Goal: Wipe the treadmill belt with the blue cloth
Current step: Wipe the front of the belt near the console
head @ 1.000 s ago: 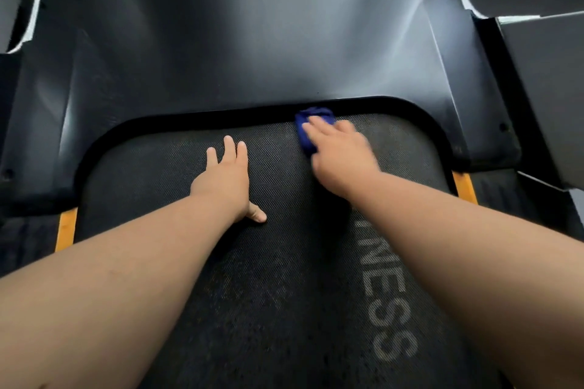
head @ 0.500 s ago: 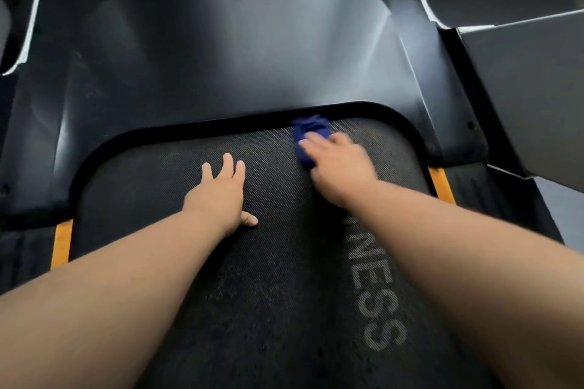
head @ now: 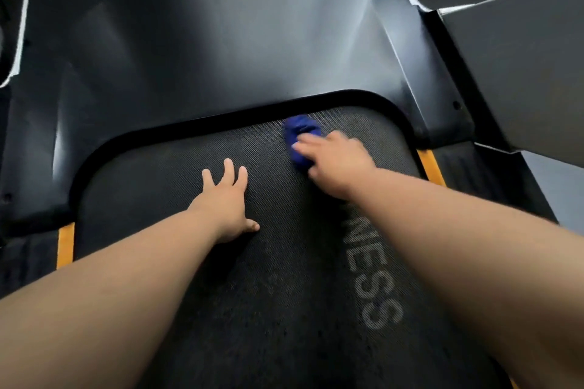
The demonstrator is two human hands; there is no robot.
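Cloth position: the blue cloth lay bunched on the treadmill belt near its front edge, right of centre, just short of the black rim bordering the motor cover. The right hand rested on the cloth with fingers extended over its near side, pressing it against the belt. The fingers were not curled round it, though motion blur softened their outline. The left hand lay palm-down on the belt, fingers straight and spread, thumb out to the side, holding nothing, apart from the cloth. Grey lettering ran along the belt beside the right forearm. Yellow stripes flanked the belt on both sides.
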